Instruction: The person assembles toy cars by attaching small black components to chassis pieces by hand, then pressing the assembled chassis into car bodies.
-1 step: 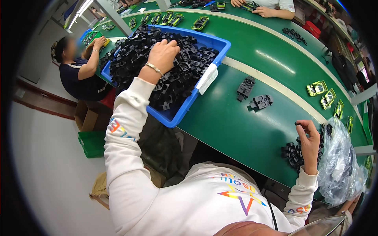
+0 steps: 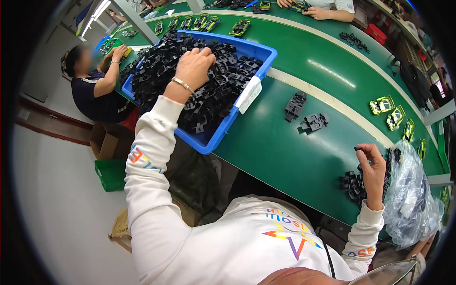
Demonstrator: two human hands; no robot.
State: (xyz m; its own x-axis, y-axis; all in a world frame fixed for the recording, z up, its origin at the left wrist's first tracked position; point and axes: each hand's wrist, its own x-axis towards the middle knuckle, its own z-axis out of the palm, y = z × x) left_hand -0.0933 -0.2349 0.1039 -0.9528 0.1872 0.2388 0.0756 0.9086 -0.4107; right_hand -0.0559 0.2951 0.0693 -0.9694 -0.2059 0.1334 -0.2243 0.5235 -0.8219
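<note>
At the left, a blue plastic bin (image 2: 223,130) is heaped with black moulded plastic parts (image 2: 161,61). My left hand (image 2: 195,67) reaches down onto the heap with its fingers curled. Its fingertips are hidden, so whatever they grip cannot be made out. Over at the right, my right hand (image 2: 373,166) pinches a small black plastic piece (image 2: 357,149) between thumb and forefinger. It is raised above a pile of small black pieces (image 2: 354,186). Two larger black plastic parts (image 2: 295,105), (image 2: 314,123) lie apart on the green table between my hands.
A clear plastic bag (image 2: 409,199) stands beside the small pieces. Yellow-green and black assemblies (image 2: 382,106) sit on the green belt (image 2: 327,71) beyond a pale rail. One co-worker (image 2: 97,88) works at the left, another (image 2: 327,9) across the belt. A green crate (image 2: 110,174) is below the table.
</note>
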